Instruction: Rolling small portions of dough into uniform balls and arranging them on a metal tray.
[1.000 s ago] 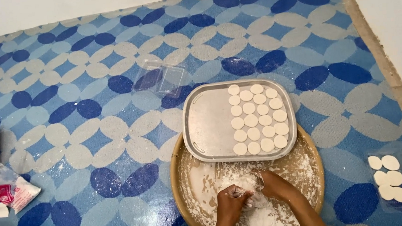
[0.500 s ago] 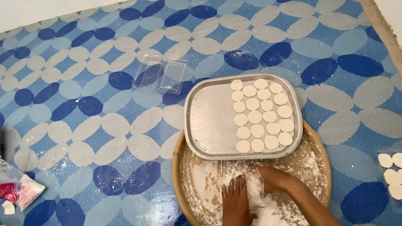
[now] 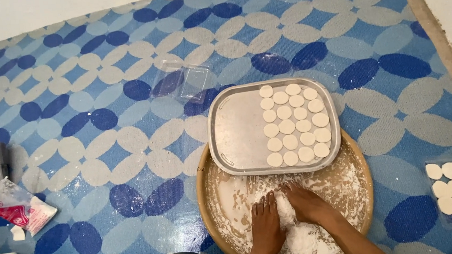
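Note:
My left hand (image 3: pixel 266 224) and my right hand (image 3: pixel 306 201) press side by side on a white, floury lump of dough (image 3: pixel 287 218) in a round tan tray (image 3: pixel 206 198) dusted with flour. The fingers of both hands curl around the lump. Just beyond it, a rectangular metal tray (image 3: pixel 236 126) rests across the far rim of the round tray. Its right half holds several flat round white dough discs (image 3: pixel 293 124) in rows; its left half is bare.
The floor is a mat (image 3: pixel 103 119) with a blue and white oval pattern. A clear plastic container (image 3: pixel 180 82) lies beyond the metal tray. More white discs (image 3: pixel 449 190) sit in a clear tray at right. A red and white bag (image 3: pixel 17 208) lies at left.
Both hands have moved together onto the dough lump in the middle of the round tray. The view has shifted slightly; the trays have not moved.

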